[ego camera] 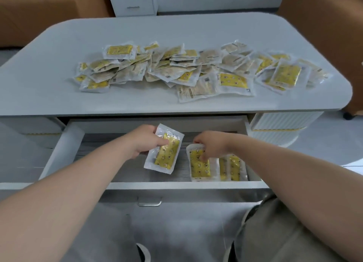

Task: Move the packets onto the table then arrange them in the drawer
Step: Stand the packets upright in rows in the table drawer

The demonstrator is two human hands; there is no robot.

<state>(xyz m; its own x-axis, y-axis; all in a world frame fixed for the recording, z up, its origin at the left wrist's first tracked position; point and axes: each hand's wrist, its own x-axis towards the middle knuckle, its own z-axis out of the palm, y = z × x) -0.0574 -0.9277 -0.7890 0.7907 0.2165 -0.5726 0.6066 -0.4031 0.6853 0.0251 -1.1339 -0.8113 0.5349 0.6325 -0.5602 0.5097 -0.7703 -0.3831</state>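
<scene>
A heap of several clear packets with yellow contents (196,69) lies across the grey table (59,51). Below it the drawer (64,143) is pulled open. My left hand (145,141) holds one yellow packet (167,153) by its upper edge, tilted above the drawer's middle. My right hand (210,143) pinches the top of another packet (200,167) that stands in the drawer's right part. Beside it, further right, more packets (232,168) stand in a row against the drawer's right side.
The drawer's front panel with a metal handle (149,201) is close to my legs. A white cabinet with drawers (133,0) stands behind the table, with brown furniture on both sides. A ribbed white table base (282,124) sits right of the drawer.
</scene>
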